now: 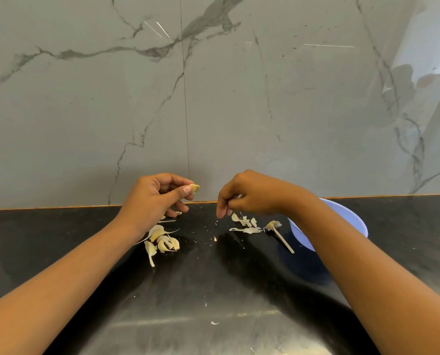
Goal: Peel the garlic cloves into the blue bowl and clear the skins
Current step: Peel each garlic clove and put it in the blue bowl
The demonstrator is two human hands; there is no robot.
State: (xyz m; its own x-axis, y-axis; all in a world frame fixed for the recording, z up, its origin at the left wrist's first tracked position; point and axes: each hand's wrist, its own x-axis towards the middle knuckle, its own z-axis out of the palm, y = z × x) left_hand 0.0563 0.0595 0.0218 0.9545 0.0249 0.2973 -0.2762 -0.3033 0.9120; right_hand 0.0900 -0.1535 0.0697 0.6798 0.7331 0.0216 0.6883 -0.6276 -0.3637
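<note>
Two hands hover above the black tabletop (85, 226): the left hand (160, 198) pinches a garlic clove (194, 188) between thumb and fingertips, and the right hand (244, 198), fingers curled downward, pinches what looks like a pale scrap of skin (238, 196). A heap of cloves (162, 242) lies at 6 o'clock from the left hand; loose skins (244, 224) lie at 6 o'clock from the right hand, a garlic stem (277, 229) at its 4 o'clock, and the blue bowl (342, 219) beyond the stem, partly behind the forearm

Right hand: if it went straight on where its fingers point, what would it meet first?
Most likely the black counter, just beside the loose garlic skins: the right hand points its fingers down at it. Depth is unclear, so they might brush the nearest skin.
</note>
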